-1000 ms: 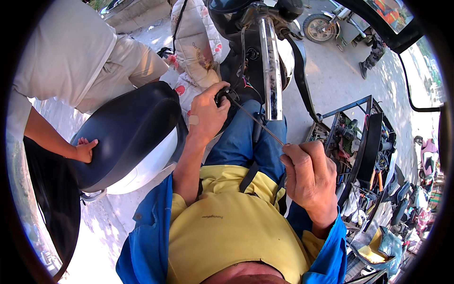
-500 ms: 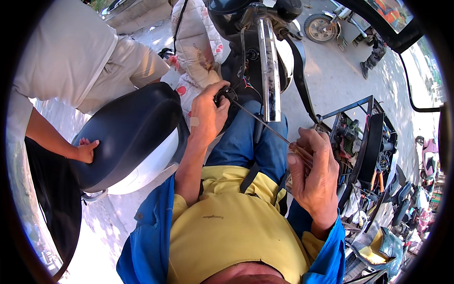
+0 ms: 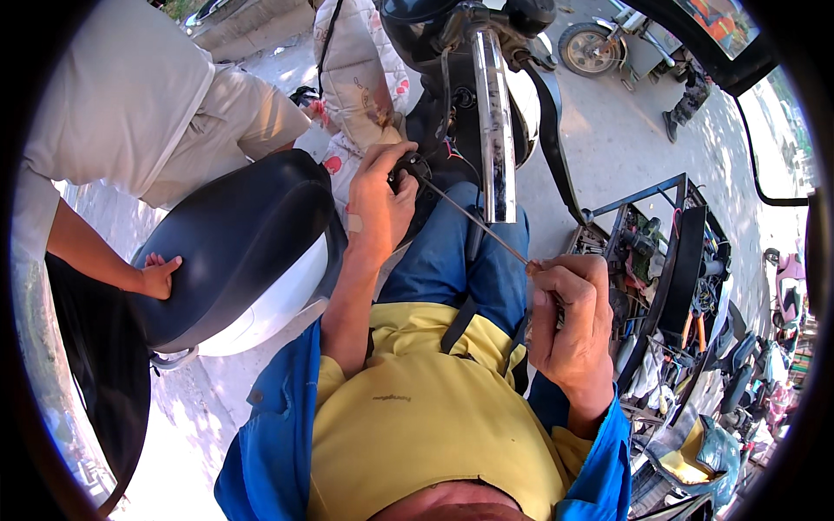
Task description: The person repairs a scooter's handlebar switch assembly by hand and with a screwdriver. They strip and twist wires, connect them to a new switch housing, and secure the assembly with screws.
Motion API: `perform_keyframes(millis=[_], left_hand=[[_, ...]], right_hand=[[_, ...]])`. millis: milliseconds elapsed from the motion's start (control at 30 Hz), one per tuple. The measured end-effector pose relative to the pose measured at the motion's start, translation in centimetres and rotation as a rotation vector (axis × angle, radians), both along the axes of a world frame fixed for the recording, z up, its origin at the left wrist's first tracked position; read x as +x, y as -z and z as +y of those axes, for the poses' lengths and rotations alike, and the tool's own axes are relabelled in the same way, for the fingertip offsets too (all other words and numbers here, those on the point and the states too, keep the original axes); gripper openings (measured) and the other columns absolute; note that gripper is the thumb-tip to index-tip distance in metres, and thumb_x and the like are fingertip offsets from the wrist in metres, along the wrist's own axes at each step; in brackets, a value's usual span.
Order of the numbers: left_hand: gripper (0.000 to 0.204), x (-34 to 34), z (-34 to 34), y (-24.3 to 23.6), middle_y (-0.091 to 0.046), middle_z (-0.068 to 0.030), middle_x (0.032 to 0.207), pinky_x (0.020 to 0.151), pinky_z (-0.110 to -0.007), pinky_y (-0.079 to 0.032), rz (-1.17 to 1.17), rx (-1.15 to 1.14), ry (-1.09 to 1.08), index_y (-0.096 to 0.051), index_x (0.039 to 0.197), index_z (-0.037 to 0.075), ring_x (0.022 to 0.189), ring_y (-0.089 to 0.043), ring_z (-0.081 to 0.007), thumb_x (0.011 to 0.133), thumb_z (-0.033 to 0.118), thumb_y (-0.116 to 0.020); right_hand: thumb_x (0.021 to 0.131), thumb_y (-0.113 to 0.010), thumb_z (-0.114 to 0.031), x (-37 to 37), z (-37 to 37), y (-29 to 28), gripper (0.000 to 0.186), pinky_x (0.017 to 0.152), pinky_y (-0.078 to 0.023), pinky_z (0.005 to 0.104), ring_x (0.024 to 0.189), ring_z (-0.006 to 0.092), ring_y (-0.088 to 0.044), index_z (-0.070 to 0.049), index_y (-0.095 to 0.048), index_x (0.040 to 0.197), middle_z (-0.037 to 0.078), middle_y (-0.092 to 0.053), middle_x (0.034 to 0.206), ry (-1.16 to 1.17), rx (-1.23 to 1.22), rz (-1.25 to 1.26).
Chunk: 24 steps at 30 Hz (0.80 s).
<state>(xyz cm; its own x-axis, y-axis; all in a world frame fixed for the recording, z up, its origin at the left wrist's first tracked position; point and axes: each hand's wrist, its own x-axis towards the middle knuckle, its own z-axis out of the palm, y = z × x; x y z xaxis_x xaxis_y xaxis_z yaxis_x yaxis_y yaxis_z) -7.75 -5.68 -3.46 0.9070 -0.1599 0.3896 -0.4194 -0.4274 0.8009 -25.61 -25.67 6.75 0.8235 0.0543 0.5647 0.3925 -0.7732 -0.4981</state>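
Observation:
My left hand (image 3: pixel 375 204) is closed around a small black part (image 3: pixel 408 165), which looks like a handlebar switch housing. In my right hand (image 3: pixel 572 321) is a long thin screwdriver (image 3: pixel 473 216), its handle mostly hidden by curled fingers. The shaft slants up and left across my knees, and its tip meets the black part. Whether the tip sits in a screw is too small to tell. Just beyond, thin coloured wires (image 3: pixel 452 148) hang by the scooter's dark front (image 3: pixel 426 117). A shiny chrome-like tube (image 3: pixel 496 130) stands to the right of the wires.
At left, another person's hand (image 3: pixel 160 276) rests on a black scooter seat (image 3: pixel 252 234). A quilted cover (image 3: pixel 358 87) hangs beside the handlebar. On the right stands a metal-framed cart (image 3: pixel 669 278) full of tools and parts. A black brake lever (image 3: pixel 556 143) juts toward it.
My right hand's fingers have rolled around the screwdriver handle, covering more of it, and the hand has shifted slightly. My left hand and the black part have tilted a little.

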Motion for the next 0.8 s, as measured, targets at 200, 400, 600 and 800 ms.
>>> perform_keyframes(millis=[200, 400, 600, 800], left_hand=[[0.035, -0.3, 0.2, -0.3, -0.068, -0.0135, 0.109, 0.078, -0.033, -0.054, 0.039, -0.031, 0.027, -0.073, 0.122, 0.002, 0.087, -0.068, -0.0274, 0.089, -0.007, -0.065], [0.036, 0.3, 0.3, 0.8, -0.068, -0.0141, 0.109, 0.079, -0.033, -0.054, -0.053, -0.012, -0.005, -0.073, 0.122, 0.002, 0.088, -0.069, -0.0269, 0.089, -0.007, -0.064], [0.036, 0.1, 0.4, 0.0, -0.069, -0.0146, 0.110, 0.080, -0.035, -0.055, -0.013, -0.009, -0.026, -0.074, 0.123, 0.003, 0.089, -0.070, -0.0288, 0.088, -0.005, -0.066], [0.035, 0.0, 0.4, -0.3, -0.069, -0.0150, 0.109, 0.081, -0.037, -0.056, 0.045, -0.034, -0.044, -0.073, 0.124, 0.003, 0.090, -0.071, -0.0315, 0.090, -0.004, -0.065]], right_hand=[[0.091, -0.074, 0.005, -0.6, 0.1, -0.8, 0.037, 0.062, -0.056, 0.0374, 0.074, 0.0318, -0.067, 0.000, -0.058, 0.124, 0.016, -0.063, 0.098, 0.123, 0.068, 0.239], [0.092, -0.073, 0.005, -0.1, 0.5, 0.4, 0.028, 0.061, -0.055, 0.0376, 0.070, 0.0311, -0.066, 0.000, -0.060, 0.117, 0.016, -0.063, 0.095, 0.043, -0.038, -0.022], [0.091, -0.073, 0.007, -0.1, 0.7, -0.2, 0.030, 0.062, -0.054, 0.0344, 0.074, 0.0318, -0.066, 0.000, -0.059, 0.116, 0.018, -0.062, 0.104, 0.115, 0.205, 0.128], [0.091, -0.073, 0.009, -0.5, 0.1, 0.5, 0.032, 0.062, -0.054, 0.0329, 0.071, 0.0282, -0.067, 0.001, -0.060, 0.119, 0.016, -0.065, 0.098, 0.048, -0.081, 0.062]])
